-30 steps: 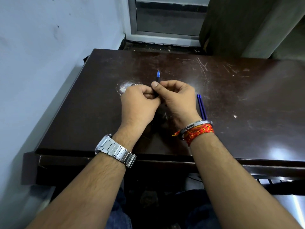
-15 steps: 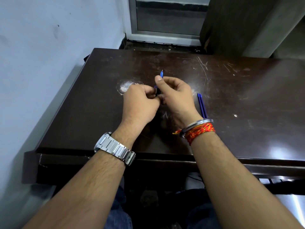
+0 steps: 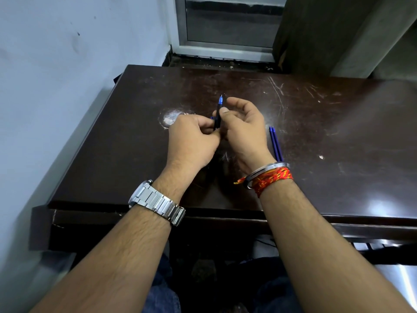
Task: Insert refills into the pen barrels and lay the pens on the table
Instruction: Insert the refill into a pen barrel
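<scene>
L hand (image 3: 191, 137) & R hand (image 3: 244, 128) are both pinching the pen (image 3: 217, 119), tip up. Two refills (image 3: 275, 144) are lying on the surface (image 3: 338, 132) by R wrist.

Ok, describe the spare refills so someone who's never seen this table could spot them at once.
On the dark table, look just right of the right hand. Two thin blue refills lie side by side, pointing away from the person, near ends hidden behind the wrist. Unlike the pen pinched in that hand, they are bare blue sticks with no black barrel.
</scene>
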